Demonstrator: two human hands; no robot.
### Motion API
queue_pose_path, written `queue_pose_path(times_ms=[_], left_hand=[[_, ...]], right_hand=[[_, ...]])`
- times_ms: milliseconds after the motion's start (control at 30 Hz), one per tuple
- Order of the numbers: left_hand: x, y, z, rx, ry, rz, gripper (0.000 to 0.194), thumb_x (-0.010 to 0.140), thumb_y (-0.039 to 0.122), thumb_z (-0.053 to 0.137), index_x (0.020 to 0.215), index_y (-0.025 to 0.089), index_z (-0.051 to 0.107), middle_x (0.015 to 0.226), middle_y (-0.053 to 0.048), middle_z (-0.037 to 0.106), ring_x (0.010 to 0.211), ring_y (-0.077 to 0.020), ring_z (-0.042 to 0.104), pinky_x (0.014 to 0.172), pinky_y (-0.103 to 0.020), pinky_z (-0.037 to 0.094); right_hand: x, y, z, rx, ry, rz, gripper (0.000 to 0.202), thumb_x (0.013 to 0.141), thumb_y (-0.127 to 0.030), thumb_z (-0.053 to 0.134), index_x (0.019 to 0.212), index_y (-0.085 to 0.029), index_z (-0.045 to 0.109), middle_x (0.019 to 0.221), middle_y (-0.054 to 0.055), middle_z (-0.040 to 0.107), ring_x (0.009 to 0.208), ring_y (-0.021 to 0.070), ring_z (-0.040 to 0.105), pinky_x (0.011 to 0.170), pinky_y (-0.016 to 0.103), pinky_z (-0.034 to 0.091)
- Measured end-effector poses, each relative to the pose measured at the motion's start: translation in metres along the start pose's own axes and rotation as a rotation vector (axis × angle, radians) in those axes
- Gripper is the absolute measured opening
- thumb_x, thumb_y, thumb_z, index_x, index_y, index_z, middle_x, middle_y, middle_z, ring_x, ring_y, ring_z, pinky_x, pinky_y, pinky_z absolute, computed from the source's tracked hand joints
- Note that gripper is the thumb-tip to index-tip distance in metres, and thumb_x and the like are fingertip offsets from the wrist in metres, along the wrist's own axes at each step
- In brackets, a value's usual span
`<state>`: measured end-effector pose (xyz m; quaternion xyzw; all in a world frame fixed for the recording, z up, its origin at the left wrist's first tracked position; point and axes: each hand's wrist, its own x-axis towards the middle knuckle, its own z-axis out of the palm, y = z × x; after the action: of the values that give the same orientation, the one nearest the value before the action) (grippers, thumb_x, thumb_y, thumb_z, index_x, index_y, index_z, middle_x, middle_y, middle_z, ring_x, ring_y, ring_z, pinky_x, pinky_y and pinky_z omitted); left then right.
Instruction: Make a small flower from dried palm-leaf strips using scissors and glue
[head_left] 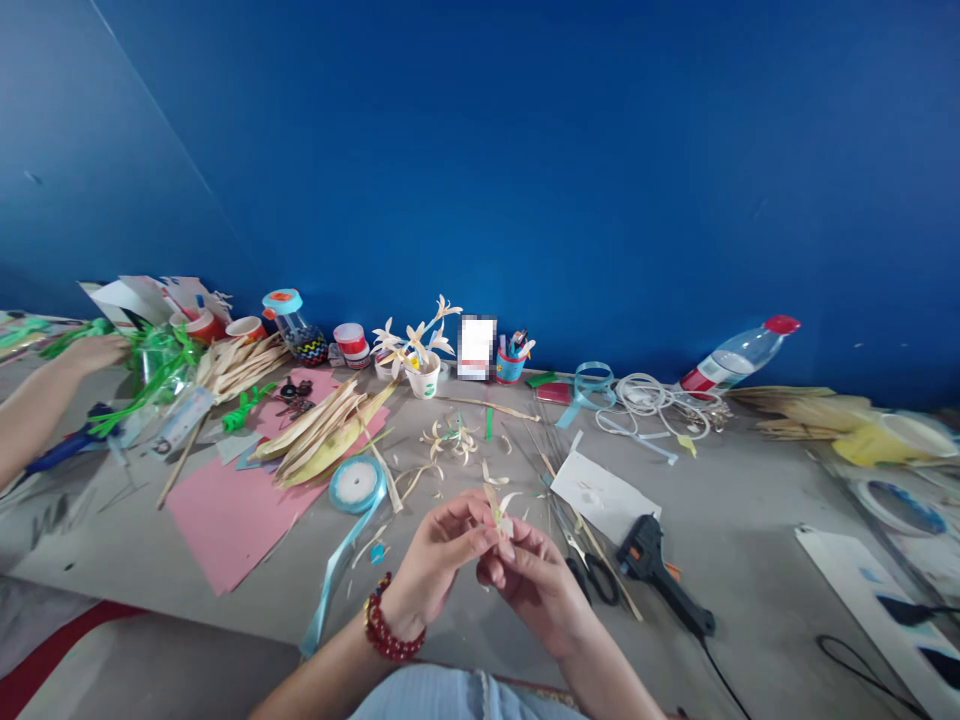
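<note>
Close in front of my body, my left hand (454,545) and my right hand (536,570) meet over the table with fingertips pinched together. Between them they hold a small pale handmade flower (501,512) with thin cream petals. Its lower part is hidden by my fingers. Just beyond lie loose cream petal flowers (454,440) and curled scraps. Scissors (596,570) with dark handles rest beside my right hand, and a black glue gun (664,575) lies farther right. To the left of my left hand is a roll of light blue ribbon (357,484), its tail trailing toward me.
Dried husks (322,440) lie on pink paper (232,520). A white cup (424,378) of finished flowers stands near the blue wall. A plastic bottle (739,355) leans at the back right, near a white cable (645,400). A power strip (862,590) lies right. Another person's arm (45,400) reaches in left.
</note>
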<state>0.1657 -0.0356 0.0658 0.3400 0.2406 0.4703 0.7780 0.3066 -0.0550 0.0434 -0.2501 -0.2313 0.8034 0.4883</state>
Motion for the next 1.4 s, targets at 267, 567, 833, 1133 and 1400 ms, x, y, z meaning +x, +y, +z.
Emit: queue_pose_path(times_ms=[267, 567, 833, 1133, 1400], left_hand=[[0.0, -0.002, -0.003, 0.016, 0.001, -0.043, 0.018, 0.081, 0.025, 0.073, 0.075, 0.013, 0.061, 0.075, -0.002, 0.063, 0.051, -0.0111, 0.062, 0.046, -0.02, 0.043], [0.0, 0.001, -0.002, 0.056, 0.0, 0.03, 0.015, 0.082, 0.023, 0.072, 0.075, 0.013, 0.064, 0.084, -0.002, 0.058, 0.055, -0.0087, 0.057, 0.055, -0.025, 0.048], [0.0, 0.008, -0.007, 0.254, 0.049, 0.113, 0.015, 0.081, 0.024, 0.073, 0.072, 0.015, 0.064, 0.083, -0.003, 0.058, 0.069, -0.0121, 0.055, 0.063, -0.024, 0.046], [-0.003, 0.016, -0.046, 0.722, 0.264, 0.331, 0.013, 0.087, 0.027, 0.064, 0.077, 0.018, 0.062, 0.081, -0.003, 0.057, 0.079, -0.0163, 0.053, 0.075, -0.027, 0.043], [-0.003, 0.01, -0.038, 0.793, 0.198, 0.341, 0.011, 0.089, 0.026, 0.061, 0.08, 0.019, 0.062, 0.086, -0.005, 0.061, 0.084, -0.0183, 0.057, 0.08, -0.029, 0.046]], right_hand=[[0.001, 0.001, -0.001, 0.034, -0.022, 0.031, 0.016, 0.076, -0.026, 0.081, 0.075, -0.015, 0.071, 0.055, -0.001, 0.061, 0.051, 0.0084, 0.049, 0.061, 0.023, 0.043], [0.002, 0.003, -0.006, -0.064, 0.063, -0.015, 0.017, 0.075, -0.027, 0.083, 0.076, -0.015, 0.07, 0.061, 0.001, 0.069, 0.055, 0.0094, 0.058, 0.058, 0.019, 0.042], [0.0, 0.0, -0.003, -0.292, 0.137, -0.117, 0.025, 0.07, -0.034, 0.085, 0.086, -0.02, 0.072, 0.078, 0.002, 0.071, 0.074, 0.0171, 0.064, 0.073, 0.028, 0.048], [-0.011, -0.029, -0.044, -1.219, 0.397, -0.386, 0.021, 0.084, -0.041, 0.067, 0.074, -0.022, 0.071, 0.066, 0.002, 0.069, 0.059, 0.0185, 0.059, 0.056, 0.026, 0.044], [-0.052, -0.065, -0.096, -1.676, 0.673, -0.638, 0.026, 0.089, -0.046, 0.057, 0.093, -0.022, 0.066, 0.092, 0.009, 0.07, 0.083, 0.0259, 0.065, 0.074, 0.033, 0.05]])
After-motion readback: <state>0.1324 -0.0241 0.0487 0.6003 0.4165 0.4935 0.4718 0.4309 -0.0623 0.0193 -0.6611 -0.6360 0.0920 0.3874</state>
